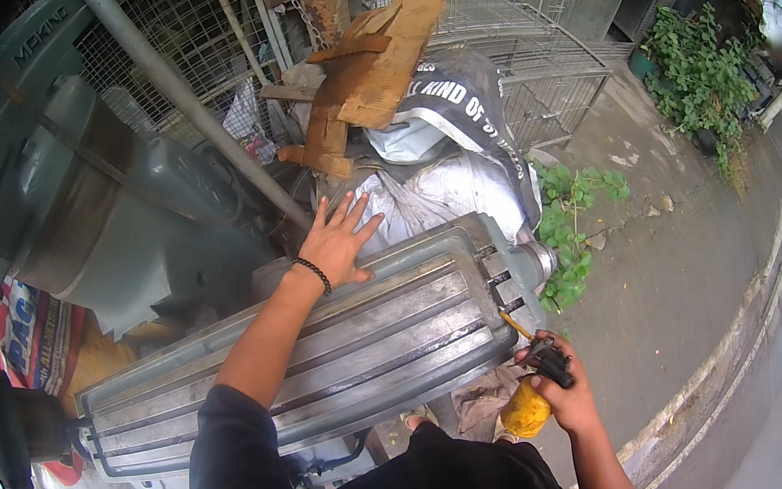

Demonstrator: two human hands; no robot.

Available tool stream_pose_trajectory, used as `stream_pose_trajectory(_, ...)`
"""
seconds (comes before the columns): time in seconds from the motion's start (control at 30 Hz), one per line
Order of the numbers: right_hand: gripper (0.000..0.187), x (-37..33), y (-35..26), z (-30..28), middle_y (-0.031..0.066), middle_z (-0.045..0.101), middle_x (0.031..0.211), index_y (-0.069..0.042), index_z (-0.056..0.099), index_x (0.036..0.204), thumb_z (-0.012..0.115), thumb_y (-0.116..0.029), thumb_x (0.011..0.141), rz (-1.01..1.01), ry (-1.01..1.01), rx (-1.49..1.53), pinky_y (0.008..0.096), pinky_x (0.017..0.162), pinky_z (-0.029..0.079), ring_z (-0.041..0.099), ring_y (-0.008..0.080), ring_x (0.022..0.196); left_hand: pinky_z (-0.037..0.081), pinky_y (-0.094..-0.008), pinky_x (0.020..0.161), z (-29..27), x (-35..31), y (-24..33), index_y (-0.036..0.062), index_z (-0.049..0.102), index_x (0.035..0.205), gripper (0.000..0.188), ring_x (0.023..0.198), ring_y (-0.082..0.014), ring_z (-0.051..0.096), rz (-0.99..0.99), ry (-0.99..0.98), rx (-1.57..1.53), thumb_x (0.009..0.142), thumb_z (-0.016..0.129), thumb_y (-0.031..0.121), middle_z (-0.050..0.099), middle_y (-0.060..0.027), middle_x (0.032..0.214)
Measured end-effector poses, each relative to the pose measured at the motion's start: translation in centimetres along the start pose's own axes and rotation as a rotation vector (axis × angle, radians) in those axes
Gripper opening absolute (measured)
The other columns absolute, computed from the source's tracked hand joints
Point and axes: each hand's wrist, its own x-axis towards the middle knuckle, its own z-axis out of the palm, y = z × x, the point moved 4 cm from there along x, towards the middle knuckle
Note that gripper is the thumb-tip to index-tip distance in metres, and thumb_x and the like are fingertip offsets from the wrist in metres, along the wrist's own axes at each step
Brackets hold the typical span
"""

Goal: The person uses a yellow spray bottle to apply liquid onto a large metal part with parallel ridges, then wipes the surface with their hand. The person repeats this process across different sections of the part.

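In my right hand (pixel 558 376) is a yellow oil can (pixel 526 410) with a black pump head. Its thin spout (pixel 513 325) points left at dark slots on the end of a long grey metal machine bed (pixel 398 332). That bed has a ribbed, oily-looking top and lies diagonally before me. My left hand (pixel 341 242), with a dark bead bracelet at the wrist, is spread open over the bed's far edge. Whether its palm presses on the metal cannot be made out.
A big grey machine body (pixel 115 193) stands at left, with a metal pipe (pixel 174 75) slanting past it. Beyond the bed are torn cardboard (pixel 394 53), a grey-and-white tarp (pixel 467 104) and a wire cage (pixel 559 98). Leafy plants (pixel 566 220) and a concrete pavement (pixel 681 268) lie right.
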Motion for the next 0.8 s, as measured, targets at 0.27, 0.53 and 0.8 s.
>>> stream_pose_trajectory(0.27,0.064,-1.8,-0.6,-1.8,0.0083,0.066,0.119,-0.001,0.041,0.143,0.065,0.0,0.084,-0.004,0.073,-0.012,0.034,0.104,0.044,0.06,0.0181,0.115,0.019,-0.0629,0.12,0.8,5.1,3.0,0.0173,0.047,0.148,0.094,0.151,-0.0346,0.025,0.146,0.084,0.051,0.067,0.085,0.048,0.032,-0.0168,0.161)
stream_pose_trajectory(0.53,0.066,-4.9,0.5,-4.2,0.0091,0.065,0.119,0.0,0.041,0.144,0.065,-0.001,0.083,0.016,0.201,0.031,0.0343,0.105,0.043,0.059,0.0188,0.116,0.017,-0.0629,0.12,0.6,8.9,5.4,0.016,0.053,0.143,0.086,0.15,-0.0334,0.028,0.297,0.144,0.1,0.069,0.083,0.047,0.037,-0.0169,0.158)
stream_pose_trajectory(0.8,0.066,-6.7,1.1,-4.4,0.0098,0.063,0.122,0.0,0.038,0.144,0.065,0.003,0.084,0.011,0.256,0.066,0.0335,0.103,0.044,0.058,0.0183,0.118,0.02,-0.0611,0.119,0.1,12.2,6.8,0.0164,0.061,0.135,0.068,0.147,-0.0313,0.034,0.364,0.269,0.101,0.077,0.077,0.048,0.043,-0.0145,0.154)
